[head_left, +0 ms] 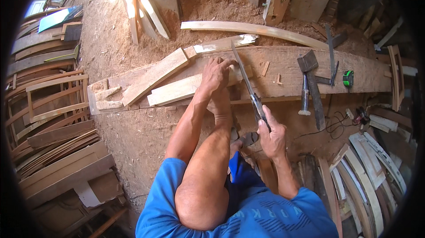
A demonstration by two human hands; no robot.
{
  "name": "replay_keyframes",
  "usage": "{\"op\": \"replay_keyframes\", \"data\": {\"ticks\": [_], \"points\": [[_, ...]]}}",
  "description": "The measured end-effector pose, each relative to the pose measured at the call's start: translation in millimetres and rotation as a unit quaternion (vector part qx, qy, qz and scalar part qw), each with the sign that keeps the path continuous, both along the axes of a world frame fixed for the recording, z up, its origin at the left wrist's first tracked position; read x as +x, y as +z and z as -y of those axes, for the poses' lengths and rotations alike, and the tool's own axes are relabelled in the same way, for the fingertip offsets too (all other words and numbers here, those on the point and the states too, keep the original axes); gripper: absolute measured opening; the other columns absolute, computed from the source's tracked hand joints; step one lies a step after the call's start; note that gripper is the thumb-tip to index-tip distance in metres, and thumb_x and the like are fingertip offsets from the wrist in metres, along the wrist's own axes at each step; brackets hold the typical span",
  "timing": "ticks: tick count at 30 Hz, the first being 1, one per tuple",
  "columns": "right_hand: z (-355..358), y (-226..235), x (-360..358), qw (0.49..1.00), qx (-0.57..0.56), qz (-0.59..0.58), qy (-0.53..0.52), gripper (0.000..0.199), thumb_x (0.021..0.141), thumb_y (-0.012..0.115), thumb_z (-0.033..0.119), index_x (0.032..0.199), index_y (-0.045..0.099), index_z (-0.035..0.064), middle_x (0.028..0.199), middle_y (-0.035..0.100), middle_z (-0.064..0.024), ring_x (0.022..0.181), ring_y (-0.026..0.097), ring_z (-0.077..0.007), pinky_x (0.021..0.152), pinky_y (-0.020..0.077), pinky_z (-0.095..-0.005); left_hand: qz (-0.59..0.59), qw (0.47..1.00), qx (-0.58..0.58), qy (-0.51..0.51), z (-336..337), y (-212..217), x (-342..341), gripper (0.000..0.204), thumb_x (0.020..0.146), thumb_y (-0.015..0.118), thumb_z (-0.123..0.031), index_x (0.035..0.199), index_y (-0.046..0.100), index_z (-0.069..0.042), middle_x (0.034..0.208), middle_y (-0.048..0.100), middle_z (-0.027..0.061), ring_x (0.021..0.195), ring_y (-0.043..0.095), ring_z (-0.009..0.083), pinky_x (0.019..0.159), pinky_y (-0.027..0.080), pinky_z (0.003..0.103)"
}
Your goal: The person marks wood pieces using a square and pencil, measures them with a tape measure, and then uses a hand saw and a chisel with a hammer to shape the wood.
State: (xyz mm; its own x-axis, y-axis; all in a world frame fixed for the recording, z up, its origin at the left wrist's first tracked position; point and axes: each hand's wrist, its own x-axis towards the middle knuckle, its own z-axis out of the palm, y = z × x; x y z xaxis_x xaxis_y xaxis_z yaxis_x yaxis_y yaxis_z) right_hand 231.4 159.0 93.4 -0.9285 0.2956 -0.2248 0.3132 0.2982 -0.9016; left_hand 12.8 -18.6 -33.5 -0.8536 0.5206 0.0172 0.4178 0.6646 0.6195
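Note:
My right hand (272, 137) is closed round the dark handle of a handsaw (246, 76). Its blade, seen nearly edge-on, points away from me and stands against the end of a pale wood piece (175, 89). That piece lies on a thick, worn plank bench (283, 67). My left hand (216, 75) grips the wood just left of the blade, fingers curled over it. Below that hand, my bare foot presses on the same piece. Another short board (156, 77) lies slanted to the left. The cutting edge's contact with the wood is partly hidden.
Right along the bench lie a mallet (308, 62), a chisel (305, 94), a metal square (331, 54) and a green tape measure (348, 78). A long curved strip (252, 28) lies behind. Stacked wooden frames (57, 96) line the left; curved pieces (363, 180) stand at right.

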Motion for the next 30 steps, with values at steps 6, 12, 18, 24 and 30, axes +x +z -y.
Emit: {"op": "replay_keyframes", "data": {"ticks": [6,12,18,24,30], "points": [[5.7,-13.4,-12.5,1.0,0.007,0.008,-0.002,0.046,0.101,0.062,0.011,0.146,0.06,0.0029,0.069,0.065,-0.0111,0.06,0.066,-0.0188,0.062,0.0547,-0.0379,-0.002,1.0,0.019,0.006,0.8,-2.4,-0.5,0.032,0.093,0.063,-0.012,0.12,0.074,-0.027,0.098,0.061,0.0122,0.096,0.056,0.0355,0.087,0.046,0.046],[10.2,-9.4,-21.5,0.999,-0.024,0.028,-0.014,0.047,0.103,0.06,0.013,0.148,0.058,0.0017,0.069,0.064,-0.0104,0.061,0.065,-0.0176,0.062,0.0532,-0.0369,-0.007,1.0,0.022,0.004,-0.2,-2.3,-0.1,0.035,0.093,0.061,-0.01,0.119,0.075,-0.028,0.099,0.061,0.0123,0.1,0.057,0.0358,0.088,0.047,0.046],[10.7,4.1,14.5,1.0,-0.008,0.027,0.0,0.049,0.104,0.058,0.012,0.151,0.054,0.0011,0.07,0.064,-0.0097,0.063,0.065,-0.0168,0.063,0.0546,-0.0361,0.001,1.0,0.009,0.006,1.9,-5.3,0.5,0.036,0.093,0.06,-0.009,0.119,0.075,-0.03,0.099,0.061,0.0125,0.101,0.057,0.0365,0.088,0.048,0.048],[11.1,-12.9,-9.0,1.0,-0.022,0.016,-0.007,0.049,0.103,0.06,0.011,0.151,0.055,0.0037,0.07,0.066,-0.0089,0.061,0.066,-0.017,0.061,0.0549,-0.0367,-0.01,1.0,0.0,0.012,0.7,-15.2,-1.1,0.033,0.095,0.059,-0.014,0.118,0.076,-0.029,0.099,0.06,0.0123,0.1,0.056,0.0359,0.088,0.047,0.047],[9.5,-10.6,3.7,1.0,-0.008,-0.012,-0.024,0.048,0.102,0.062,0.01,0.149,0.058,0.0015,0.069,0.064,-0.0066,0.061,0.063,-0.0135,0.061,0.0534,-0.0341,0.0,1.0,0.02,0.009,4.0,-13.6,-0.7,0.032,0.095,0.061,-0.015,0.121,0.075,-0.028,0.101,0.061,0.0125,0.1,0.056,0.0358,0.088,0.046,0.048]]}}
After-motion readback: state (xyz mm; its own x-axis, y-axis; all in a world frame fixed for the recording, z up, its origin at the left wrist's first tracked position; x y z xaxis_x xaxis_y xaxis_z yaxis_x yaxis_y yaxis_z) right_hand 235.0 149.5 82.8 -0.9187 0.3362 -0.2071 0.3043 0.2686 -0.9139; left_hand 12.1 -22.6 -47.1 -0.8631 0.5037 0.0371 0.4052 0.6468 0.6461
